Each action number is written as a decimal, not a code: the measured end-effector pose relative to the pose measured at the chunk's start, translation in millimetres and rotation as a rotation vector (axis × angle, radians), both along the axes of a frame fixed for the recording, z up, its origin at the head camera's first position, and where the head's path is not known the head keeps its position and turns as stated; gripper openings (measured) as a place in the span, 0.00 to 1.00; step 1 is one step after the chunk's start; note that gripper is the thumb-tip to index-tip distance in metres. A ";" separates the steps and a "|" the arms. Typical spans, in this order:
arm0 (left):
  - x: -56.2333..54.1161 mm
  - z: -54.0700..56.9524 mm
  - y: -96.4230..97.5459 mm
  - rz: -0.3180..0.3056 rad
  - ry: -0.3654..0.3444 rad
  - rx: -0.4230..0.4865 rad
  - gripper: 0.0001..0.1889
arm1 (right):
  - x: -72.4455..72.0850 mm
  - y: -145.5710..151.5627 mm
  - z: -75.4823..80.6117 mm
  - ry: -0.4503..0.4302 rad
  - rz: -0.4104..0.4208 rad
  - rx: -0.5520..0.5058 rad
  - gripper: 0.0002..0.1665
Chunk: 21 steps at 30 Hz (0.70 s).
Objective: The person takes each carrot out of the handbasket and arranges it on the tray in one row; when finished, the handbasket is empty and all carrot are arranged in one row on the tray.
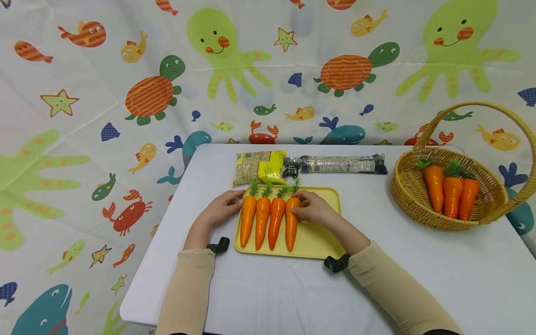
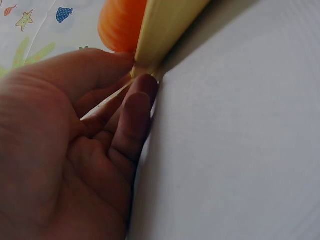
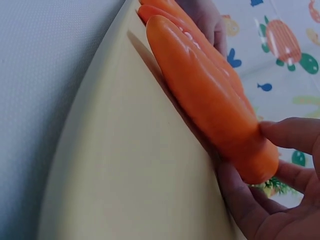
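Note:
Several orange toy carrots lie side by side on a yellow tray [image 1: 320, 223], green tops pointing away from me. My right hand [image 1: 315, 208] grips the rightmost carrot [image 1: 291, 228] near its leafy end, thumb on one side and fingers on the other. The right wrist view shows that carrot [image 3: 210, 100] lying along the tray [image 3: 125, 150] beside the others. At the tray's left edge, my left hand [image 1: 220, 208] pinches the rim, close to the leftmost carrot [image 1: 248, 221]. In the left wrist view its thumb and fingertips meet at the tray's corner [image 2: 170, 30].
A wicker basket [image 1: 412, 204] with a tall handle stands at the right, holding 3 more carrots [image 1: 452, 195]. Behind the tray lie a yellow-and-clear food packet [image 1: 259, 167] and a long dark-ended packet [image 1: 343, 164]. A sea-animal curtain [image 1: 259, 60] hangs behind the white table [image 1: 251, 293].

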<state>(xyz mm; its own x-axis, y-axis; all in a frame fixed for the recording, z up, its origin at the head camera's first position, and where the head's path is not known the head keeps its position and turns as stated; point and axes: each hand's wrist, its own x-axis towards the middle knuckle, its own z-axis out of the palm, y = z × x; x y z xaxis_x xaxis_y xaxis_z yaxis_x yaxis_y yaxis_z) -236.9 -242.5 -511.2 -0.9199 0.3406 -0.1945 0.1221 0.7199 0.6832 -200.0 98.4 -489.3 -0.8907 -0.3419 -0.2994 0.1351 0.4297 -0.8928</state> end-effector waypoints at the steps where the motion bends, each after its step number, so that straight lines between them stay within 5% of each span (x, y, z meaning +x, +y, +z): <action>1: 0.0 0.0 0.1 0.000 0.001 0.001 0.27 | -0.2 0.3 -0.2 0.003 0.002 0.002 0.30; 21: -1.0 -1.5 0.2 0.002 0.001 -0.001 0.27 | 3.1 2.6 1.0 0.103 0.037 0.092 0.36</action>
